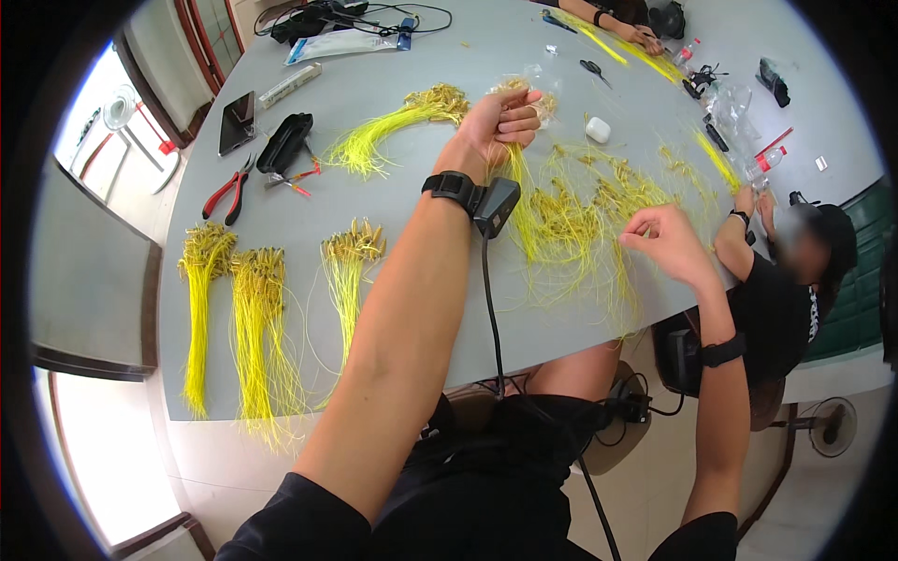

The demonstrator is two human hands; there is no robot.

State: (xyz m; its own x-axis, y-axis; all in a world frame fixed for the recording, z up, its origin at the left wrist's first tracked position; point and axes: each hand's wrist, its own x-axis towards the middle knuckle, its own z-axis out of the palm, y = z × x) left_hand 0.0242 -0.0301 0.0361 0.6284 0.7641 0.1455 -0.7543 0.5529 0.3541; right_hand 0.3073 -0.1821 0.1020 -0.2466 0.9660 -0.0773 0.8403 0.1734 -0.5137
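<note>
Gripping thin yellow wires point(516, 182) with gold tips, left hand point(500, 120) fisted.

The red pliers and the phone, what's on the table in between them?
Nothing lies there. In the head view, the stretch between the red pliers and the dark phone is bare grey table; the black case sits off to their right.
</note>
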